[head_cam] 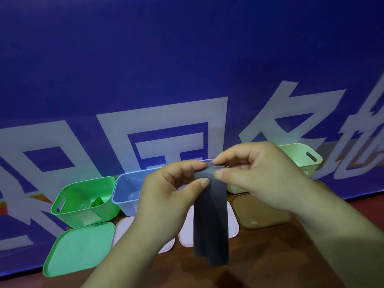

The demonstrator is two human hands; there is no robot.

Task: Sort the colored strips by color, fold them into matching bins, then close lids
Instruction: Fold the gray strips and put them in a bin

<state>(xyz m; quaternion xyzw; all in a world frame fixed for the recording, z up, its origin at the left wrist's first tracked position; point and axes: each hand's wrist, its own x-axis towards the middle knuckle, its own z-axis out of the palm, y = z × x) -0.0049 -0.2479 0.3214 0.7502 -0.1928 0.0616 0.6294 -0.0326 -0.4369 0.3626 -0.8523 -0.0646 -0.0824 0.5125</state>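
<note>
— Where's the strip (209, 225)?
— Hanging above the worktop (270, 256), top edge pinched by my left hand (172, 190) and right hand (255, 173), fingers (202, 182) clamped on it.
— Folding advice?
— I'd align corners before creasing; the blue bin (128, 190), far left, likely matches.

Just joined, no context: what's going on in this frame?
A person pinches the top end of a dark grey strip with the left hand and right hand; the rest hangs down above the table. Behind stand open bins: a green bin with a green piece inside, a blue bin and a pale green bin. Lids, among them the green lid and brown lid, lie on the table in front.
</note>
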